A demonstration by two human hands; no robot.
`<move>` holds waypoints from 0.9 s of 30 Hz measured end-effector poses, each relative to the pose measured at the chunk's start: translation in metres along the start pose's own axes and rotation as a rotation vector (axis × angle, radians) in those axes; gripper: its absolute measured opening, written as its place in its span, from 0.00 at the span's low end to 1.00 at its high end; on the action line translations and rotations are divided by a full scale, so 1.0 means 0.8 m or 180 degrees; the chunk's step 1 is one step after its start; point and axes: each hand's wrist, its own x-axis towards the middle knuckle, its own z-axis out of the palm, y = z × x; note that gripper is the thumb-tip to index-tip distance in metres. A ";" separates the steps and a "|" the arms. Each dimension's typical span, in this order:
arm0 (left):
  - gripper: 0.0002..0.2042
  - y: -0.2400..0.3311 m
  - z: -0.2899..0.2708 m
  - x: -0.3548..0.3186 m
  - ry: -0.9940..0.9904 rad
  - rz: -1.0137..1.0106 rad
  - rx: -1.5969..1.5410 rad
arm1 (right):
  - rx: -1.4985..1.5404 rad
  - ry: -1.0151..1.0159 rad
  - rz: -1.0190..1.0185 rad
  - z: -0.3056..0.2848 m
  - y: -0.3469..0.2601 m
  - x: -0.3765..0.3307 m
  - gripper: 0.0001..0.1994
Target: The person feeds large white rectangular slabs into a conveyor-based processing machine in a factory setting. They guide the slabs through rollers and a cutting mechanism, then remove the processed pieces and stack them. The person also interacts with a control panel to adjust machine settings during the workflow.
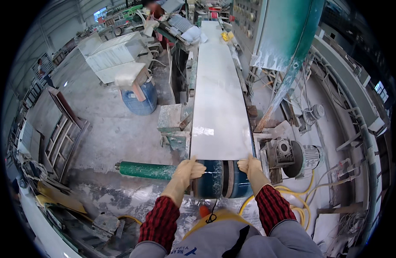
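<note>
In the head view, a long pale stone slab (219, 99) lay flat on a conveyor line, running away from the person toward the far end of the workshop, its near edge resting just above a dark blue roller (219, 179). The left hand (190, 168), in a light work glove, gripped the slab's near left corner, fingers curled over the edge and closed on it. The right hand (249, 165), gloved the same way, clasped the near right corner with its fingers wrapped around the edge. Both forearms came up from the lower edge in red-and-black checked sleeves. A green cylinder (146, 170) stuck out to the left of the roller, in line with it. To the right of the slab's near end sat a grey electric motor (302, 155), with yellow hose (292, 200) looped on the floor below it. A tall green control cabinet (277, 30) stood to the right of the line farther off. Left of the line, a blue barrel (140, 99) stood on the dusty floor, with white blocks (111, 53) stacked beyond it.
</note>
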 end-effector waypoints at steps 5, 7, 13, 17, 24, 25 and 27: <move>0.35 -0.065 -0.152 -0.173 0.1512 0.0425 -0.0048 | -0.0862 -0.1285 -0.0416 -0.010 0.028 -0.046 0.35; 0.29 -0.228 -0.303 -0.272 0.3013 0.0843 0.0914 | -0.1071 -0.1708 -0.0421 0.002 0.072 -0.092 0.36; 0.22 -0.383 -0.235 -0.626 0.5674 0.0835 0.2812 | -0.1112 -0.1967 0.0484 -0.072 0.243 -0.172 0.34; 0.31 -0.511 -0.187 -0.754 0.4949 -0.0174 0.3558 | -0.0634 -0.2266 0.1240 -0.112 0.394 -0.159 0.33; 0.29 -0.516 -0.144 -0.762 0.4883 0.0048 0.4042 | -0.1641 -0.2644 0.1123 -0.125 0.434 -0.291 0.29; 0.29 -0.507 -0.140 -0.766 0.4735 0.0067 0.3863 | -0.1743 -0.2722 0.1085 -0.122 0.434 -0.311 0.29; 0.29 -0.534 -0.148 -0.775 0.4761 0.0283 0.3886 | -0.1984 -0.2994 0.0916 -0.116 0.446 -0.347 0.29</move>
